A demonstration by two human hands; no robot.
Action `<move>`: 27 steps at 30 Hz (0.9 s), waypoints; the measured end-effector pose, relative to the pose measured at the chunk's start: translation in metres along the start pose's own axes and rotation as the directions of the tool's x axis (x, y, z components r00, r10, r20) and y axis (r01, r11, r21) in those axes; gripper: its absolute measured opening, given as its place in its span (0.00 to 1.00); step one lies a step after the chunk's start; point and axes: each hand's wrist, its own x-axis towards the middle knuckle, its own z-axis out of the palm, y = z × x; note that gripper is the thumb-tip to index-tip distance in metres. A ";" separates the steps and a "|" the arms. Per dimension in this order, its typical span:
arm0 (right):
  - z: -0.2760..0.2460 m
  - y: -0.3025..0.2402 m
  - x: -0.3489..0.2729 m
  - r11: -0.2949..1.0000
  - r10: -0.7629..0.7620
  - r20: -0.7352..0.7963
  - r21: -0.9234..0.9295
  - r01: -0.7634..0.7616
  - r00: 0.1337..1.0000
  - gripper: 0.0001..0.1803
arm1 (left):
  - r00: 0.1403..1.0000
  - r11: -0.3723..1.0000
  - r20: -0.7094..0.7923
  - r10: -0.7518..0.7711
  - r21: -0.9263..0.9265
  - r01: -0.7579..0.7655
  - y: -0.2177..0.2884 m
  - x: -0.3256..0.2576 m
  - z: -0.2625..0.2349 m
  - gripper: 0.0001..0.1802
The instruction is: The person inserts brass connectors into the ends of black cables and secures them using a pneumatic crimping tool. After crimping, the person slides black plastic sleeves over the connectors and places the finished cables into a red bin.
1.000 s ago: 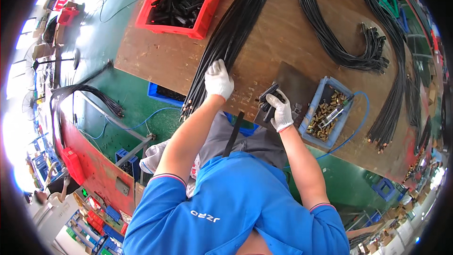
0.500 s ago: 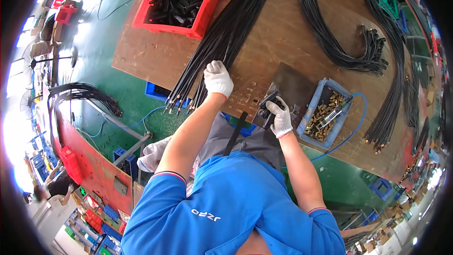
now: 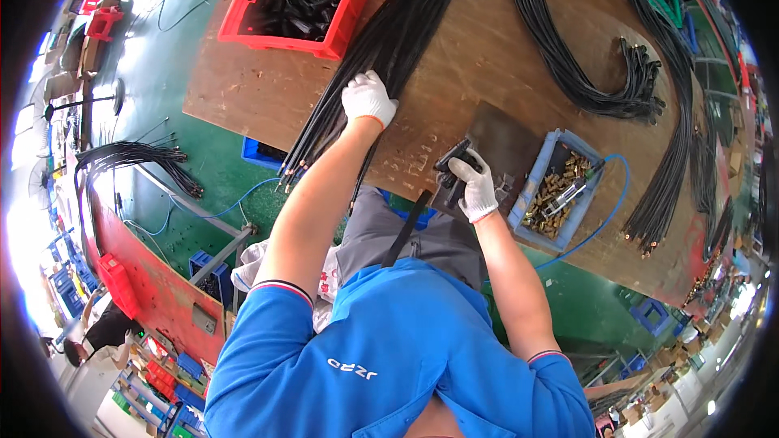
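Left hand on hoses near the table edge.

We are looking through a single head-worn fisheye camera, facing steeply down past our own blue-shirted chest onto the wooden workbench. It is sitting close above our gloved left hand and right hand, with bench edges bending beyond the fingers toward the dark round rim.

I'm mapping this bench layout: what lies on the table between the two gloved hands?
In the head view, between the left hand on the black hose bundle and the right hand holding a black tool, only bare brown table shows.
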 end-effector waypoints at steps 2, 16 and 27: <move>0.000 0.000 -0.002 1.000 0.002 -0.013 -0.001 -0.002 1.000 0.11 | 0.999 1.000 -0.034 -0.023 -0.006 0.023 0.007 -0.006 0.012 0.42; -0.013 -0.006 0.000 1.000 -0.006 0.008 -0.008 0.006 1.000 0.11 | 0.984 0.982 -0.074 -0.162 -0.105 0.154 0.021 -0.031 0.038 0.33; 0.003 0.009 0.004 0.997 0.070 0.014 0.041 -0.071 0.997 0.08 | 0.956 0.959 0.185 -0.228 -0.127 0.253 -0.023 -0.119 0.029 0.43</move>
